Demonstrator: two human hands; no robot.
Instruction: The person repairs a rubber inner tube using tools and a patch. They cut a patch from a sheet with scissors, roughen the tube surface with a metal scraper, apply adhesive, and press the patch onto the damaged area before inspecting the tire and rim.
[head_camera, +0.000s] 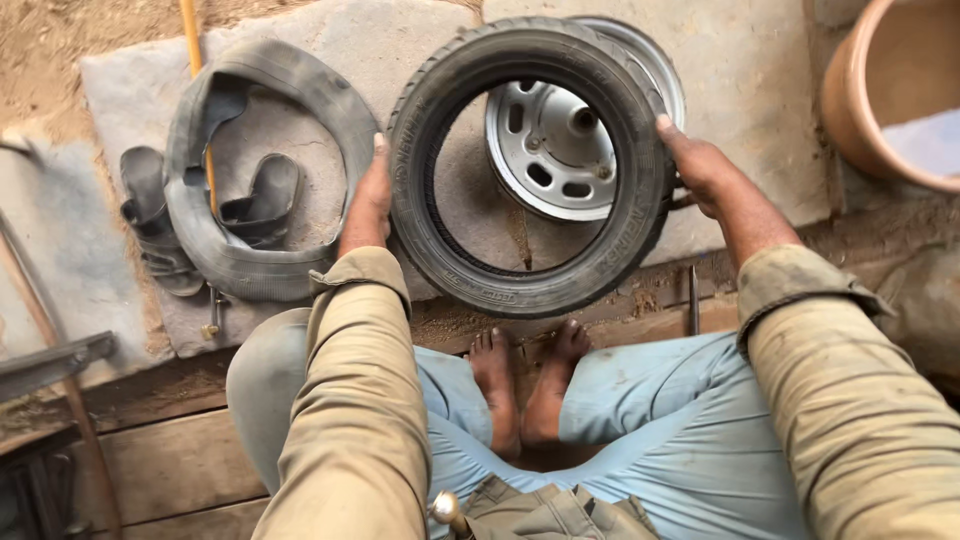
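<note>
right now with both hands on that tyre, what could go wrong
The tyre is held only at its sides by the left hand and right hand, so it could slip and land on the bare feet just below. It could also knock the metal wheel rim behind it.

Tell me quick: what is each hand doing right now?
Left hand: closed on the left side of the tyre.
Right hand: gripping the tyre's right side.
</note>
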